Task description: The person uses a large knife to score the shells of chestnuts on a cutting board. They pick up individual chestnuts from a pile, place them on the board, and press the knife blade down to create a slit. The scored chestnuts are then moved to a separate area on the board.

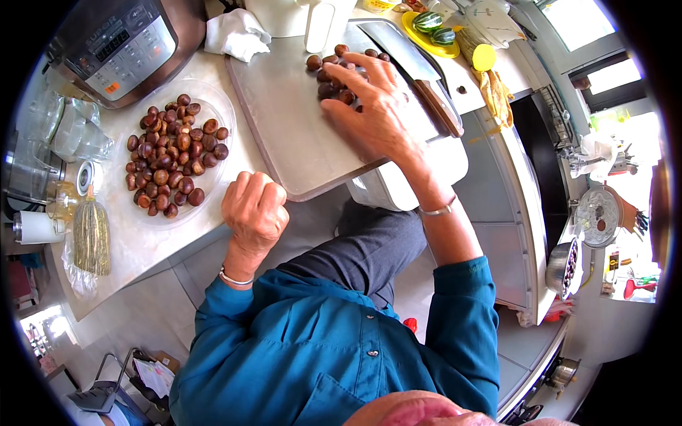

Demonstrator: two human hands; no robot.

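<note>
My right hand is spread over a group of chestnuts on a metal-look cutting board. Its fingers are apart and touch or nearly touch the nuts; some of them are hidden beneath it. My left hand is curled into a fist just off the board's near left corner, and the inside of the fist is hidden. Left of the board, many brown chestnuts lie on a round clear plastic tray. A wooden-handled cleaver rests along the board's right side.
A rice cooker or pressure cooker stands behind the tray, beside a crumpled white cloth. A white plastic container sits under the board's front edge. Striped squashes lie on a yellow plate. Another striped squash is at left.
</note>
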